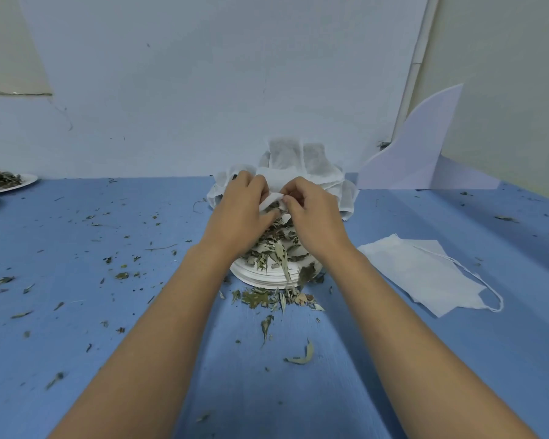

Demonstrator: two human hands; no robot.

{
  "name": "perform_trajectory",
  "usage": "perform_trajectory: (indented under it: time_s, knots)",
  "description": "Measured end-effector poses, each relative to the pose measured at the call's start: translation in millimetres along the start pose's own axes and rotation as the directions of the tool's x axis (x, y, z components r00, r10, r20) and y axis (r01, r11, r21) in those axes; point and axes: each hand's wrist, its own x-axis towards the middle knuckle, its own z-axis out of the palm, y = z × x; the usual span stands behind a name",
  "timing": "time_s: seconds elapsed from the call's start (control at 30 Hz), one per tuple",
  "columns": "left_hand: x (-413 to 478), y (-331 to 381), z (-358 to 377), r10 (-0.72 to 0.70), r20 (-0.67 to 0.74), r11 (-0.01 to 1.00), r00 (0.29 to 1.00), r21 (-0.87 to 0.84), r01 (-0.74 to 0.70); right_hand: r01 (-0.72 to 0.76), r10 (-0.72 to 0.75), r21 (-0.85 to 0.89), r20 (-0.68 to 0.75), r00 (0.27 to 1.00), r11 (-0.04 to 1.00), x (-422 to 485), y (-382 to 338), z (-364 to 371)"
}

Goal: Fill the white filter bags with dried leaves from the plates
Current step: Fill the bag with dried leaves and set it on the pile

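At the middle of the blue table (108, 312), a stack of white plates (267, 275) is sitting with a heap of dried leaves (276, 248) on top. The heap is mixing long, narrow grey-green blades with crumbled bits, and more are spilling onto the cloth just in front. Above the heap, both hands are holding one white filter bag (271, 198). The left hand (240, 210) is gripping it with curled fingers, and the right hand (313, 213) is pinching its folded rim between thumb and fingertips. Only that rim is showing, lying across between the hands; the bag's body is hidden, so its long axis cannot be told. Behind the hands, a pile of thin, gauzy, puffed bags (298, 163) is resting at the table's far edge. To the right, flat empty bags (419, 274) are lying overlapped, with a drawstring looping out. At the left edge, another plate (26, 180) is carrying dark leaves.
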Motion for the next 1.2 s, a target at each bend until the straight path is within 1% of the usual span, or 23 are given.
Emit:
perform_trajectory:
  time_s: [0.1, 0.2, 0.27, 0.33, 0.4, 0.47, 0.53, 0.63, 0.7, 0.77, 0.8, 0.83, 0.9, 0.93, 0.97, 1.0, 1.03, 1.07, 1.1, 1.2]
  knots:
    - [-3, -3, -1, -0.001, -0.006, 0.999, 1.0, -0.033, 0.001, 0.007, -0.009, 0.039, 0.05, 0.999, 0.999, -1, 0, -2]
    - [-5, -4, -5, 0.048, 0.063, 0.994, 0.997, -0.099, -0.042, -0.02, 0.006, 0.14, 0.098, 0.995, 0.99, -1, -2, -5]
    - [-4, -3, -7, 0.07, 0.076, 0.991, 0.995, -0.117, -0.061, -0.035, 0.015, 0.188, 0.105, 0.994, 0.981, 0, -3, -6]
    - [-3, -2, -8, 0.033, 0.034, 0.994, 0.999, -0.103, -0.03, -0.016, 0.002, 0.178, 0.079, 0.997, 0.984, -1, -3, -5]
    - [-3, 0, -7, -0.008, -0.039, 1.0, 0.999, -0.006, 0.008, 0.067, -0.069, 0.064, 0.031, 0.997, 0.996, -1, -3, -4]
    - [-2, 2, -5, -0.054, -0.122, 0.997, 0.991, 0.05, 0.061, 0.15, -0.149, -0.024, 0.029, 0.988, 0.988, -1, -6, -2]
    - [1, 5, -4, -0.125, -0.187, 0.991, 0.974, 0.027, 0.133, 0.191, -0.19, -0.013, 0.063, 0.98, 0.982, -1, -10, 0]
    - [5, 8, -2, -0.225, -0.217, 0.974, 0.95, -0.041, 0.221, 0.209, -0.209, 0.019, 0.075, 0.975, 0.978, 0, -15, 0]
    - [6, 8, -1, -0.277, -0.236, 0.96, 0.932, -0.118, 0.255, 0.153, -0.157, 0.072, 0.045, 0.987, 0.986, 1, -15, -1]
    - [7, 6, -3, -0.333, -0.251, 0.934, 0.909, -0.219, 0.281, 0.047, -0.05, 0.132, 0.022, 0.999, 0.99, 2, -13, -5]
    - [7, 4, -4, -0.37, -0.251, 0.91, 0.895, -0.291, 0.295, -0.018, 0.015, 0.122, 0.026, 1.0, 0.992, 3, -11, -8]
    - [7, 2, -5, -0.419, -0.238, 0.869, 0.876, -0.387, 0.31, -0.087, 0.083, 0.069, 0.051, 0.995, 0.994, 4, -9, -12]
    - [4, -1, -8, -0.521, -0.167, 0.737, 0.837, -0.583, 0.342, -0.186, 0.207, -0.126, 0.178, 0.962, 0.974, 6, -6, -21]
    - [2, -2, -9, -0.549, -0.134, 0.684, 0.825, -0.639, 0.352, -0.193, 0.255, -0.238, 0.264, 0.93, 0.952, 7, -5, -24]
    - [-1, -2, -9, -0.56, -0.117, 0.66, 0.82, -0.661, 0.356, -0.175, 0.296, -0.342, 0.346, 0.89, 0.924, 6, -6, -26]
    - [-4, -3, -9, -0.562, -0.114, 0.657, 0.819, -0.664, 0.358, -0.148, 0.333, -0.42, 0.412, 0.848, 0.896, 5, -7, -25]
    - [-7, -3, -9, -0.562, -0.117, 0.66, 0.819, -0.66, 0.359, -0.127, 0.358, -0.459, 0.461, 0.812, 0.879, 4, -9, -23]
    - [-9, -3, -8, -0.566, -0.12, 0.658, 0.815, -0.661, 0.36, -0.113, 0.365, -0.469, 0.492, 0.79, 0.876, 2, -10, -20]
    - [-12, -2, -7, -0.574, -0.119, 0.647, 0.81, -0.672, 0.36, -0.104, 0.359, -0.463, 0.507, 0.784, 0.88, 1, -11, -18]
    - [-15, 0, -5, -0.596, -0.12, 0.596, 0.794, -0.728, 0.337, -0.126, 0.326, -0.384, 0.516, 0.792, 0.915, 0, -12, -15]
